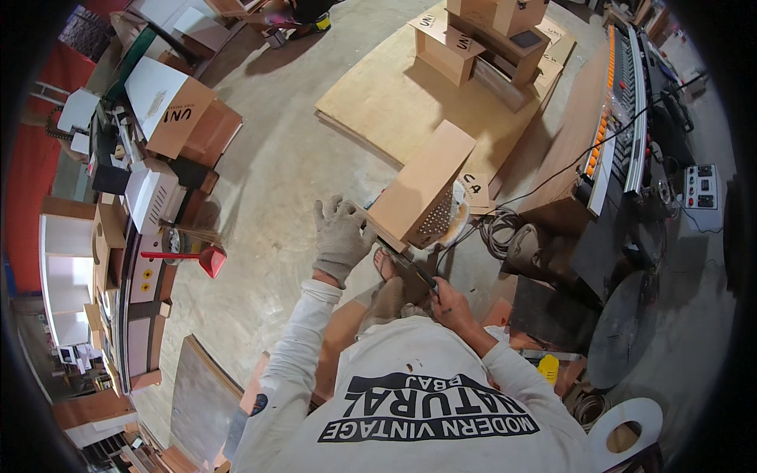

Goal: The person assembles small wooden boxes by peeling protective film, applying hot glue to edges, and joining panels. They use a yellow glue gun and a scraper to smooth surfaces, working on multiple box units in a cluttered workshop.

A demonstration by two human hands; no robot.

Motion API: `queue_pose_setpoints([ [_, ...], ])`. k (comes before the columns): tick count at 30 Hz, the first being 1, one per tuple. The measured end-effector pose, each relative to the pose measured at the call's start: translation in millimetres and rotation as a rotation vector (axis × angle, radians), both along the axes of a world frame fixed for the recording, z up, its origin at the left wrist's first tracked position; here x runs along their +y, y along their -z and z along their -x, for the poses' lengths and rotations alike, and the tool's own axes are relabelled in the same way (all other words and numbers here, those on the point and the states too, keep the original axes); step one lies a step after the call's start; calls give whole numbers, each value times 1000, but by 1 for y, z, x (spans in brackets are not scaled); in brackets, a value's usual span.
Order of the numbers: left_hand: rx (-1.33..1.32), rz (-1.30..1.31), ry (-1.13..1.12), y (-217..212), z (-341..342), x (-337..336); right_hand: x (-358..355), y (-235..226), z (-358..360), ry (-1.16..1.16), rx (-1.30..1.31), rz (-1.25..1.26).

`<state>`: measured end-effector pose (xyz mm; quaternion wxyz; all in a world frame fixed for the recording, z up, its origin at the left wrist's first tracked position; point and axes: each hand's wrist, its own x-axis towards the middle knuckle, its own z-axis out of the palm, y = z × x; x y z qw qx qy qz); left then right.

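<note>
My left hand (344,240), in a grey knitted glove, has its fingers spread beside the near left edge of a light-brown wooden box or block (422,185). Whether its thumb touches that edge, I cannot tell. Bare and closed, my right hand (452,306) grips the dark handle of a long, narrow hand tool (422,273). The tool slants up and left toward the box's near edge; its exact kind is not clear. Under the box's right side shows a perforated metal piece (435,221). The box covers most of what supports it.
A low stack of plywood sheets (378,87) lies ahead, with wooden boxes (448,49) on top. Coiled cable (499,230) rests on the floor at right, near a long machine with orange rollers (597,146). At left are a red dustpan (210,260) and cabinets.
</note>
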<state>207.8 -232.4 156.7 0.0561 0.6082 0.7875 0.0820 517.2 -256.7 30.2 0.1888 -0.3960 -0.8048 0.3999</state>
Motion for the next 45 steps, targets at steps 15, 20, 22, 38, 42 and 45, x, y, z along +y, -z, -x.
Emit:
queue_pose_setpoints([
  [15,-44,19,0,14,11,-6,17,-67,3,-116,-304,105],
  [20,-5,-41,-67,17,8,1,8,-51,4,-55,-232,124],
  [22,-9,-8,-34,13,9,7,6,-49,2,-39,-231,121],
  [38,68,430,161,-10,32,47,22,-49,-1,-104,-209,103],
  [42,205,446,201,-20,25,47,32,-72,0,-187,-241,175],
  [45,244,431,199,-22,23,44,40,-113,-10,-281,-365,274],
])
